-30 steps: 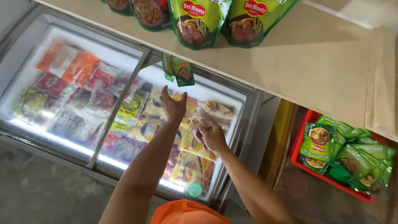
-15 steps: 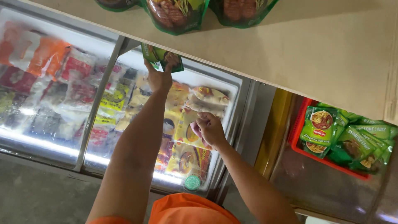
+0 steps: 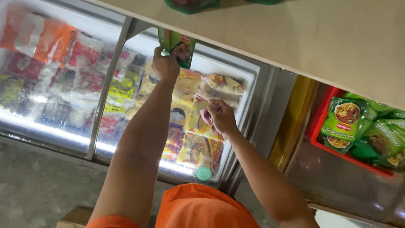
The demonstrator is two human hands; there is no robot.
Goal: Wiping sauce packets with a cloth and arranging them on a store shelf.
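My left hand point(image 3: 165, 64) is raised over the chest freezer point(image 3: 253, 109) and grips a green pouch point(image 3: 180, 45) that sticks out from under the beige shelf point(image 3: 320, 42). My right hand point(image 3: 220, 117) is lower and to the right, fingers curled around a yellow frozen-food packet point(image 3: 198, 122) above the open part of the freezer. Several yellow and pale packets point(image 3: 222, 84) lie in the freezer beneath both hands.
A sliding glass lid point(image 3: 63, 80) covers the freezer's left part, with red, orange and yellow packets under it. A red crate point(image 3: 317, 126) of green noodle packs point(image 3: 342, 122) stands at the right. More green pouches point(image 3: 192, 5) sit on the shelf edge. Concrete floor lies at lower left.
My left hand has risen from the freezer packets to the shelf edge and taken hold of the green pouch. My right hand stayed on the yellow packet. The view shifted upward.
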